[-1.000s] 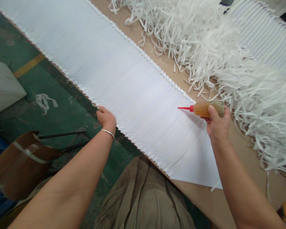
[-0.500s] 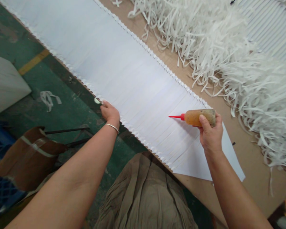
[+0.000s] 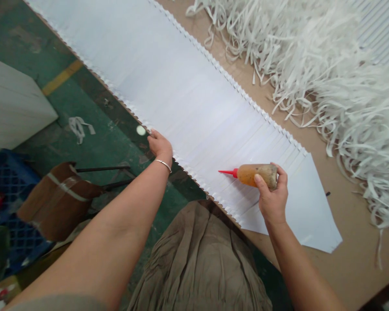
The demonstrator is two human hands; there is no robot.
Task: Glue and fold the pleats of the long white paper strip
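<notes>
My right hand (image 3: 274, 194) is closed round a squeeze glue bottle (image 3: 249, 174) with amber contents and a thin red nozzle. The bottle lies nearly level above a long row of overlapping white paper sheets (image 3: 188, 95), its tip pointing left. Whether the tip touches the paper I cannot tell. At the row's near edge is my left hand (image 3: 161, 146), its fingers curled in and partly hidden. What those fingers grip, if anything, does not show. A pale round spot (image 3: 141, 130) appears just beside them.
A heap of shredded white paper strips (image 3: 298, 56) covers the far side of the brown tabletop (image 3: 369, 255). Below the table's left edge are a green floor, a white box (image 3: 16, 103), a blue crate (image 3: 22, 203) and a brown wrapped bundle (image 3: 60, 201).
The glue bottle and my right hand have moved left and nearer to me over the paper, uncovering more of its right end. My left hand stays at the near edge while the view shifts.
</notes>
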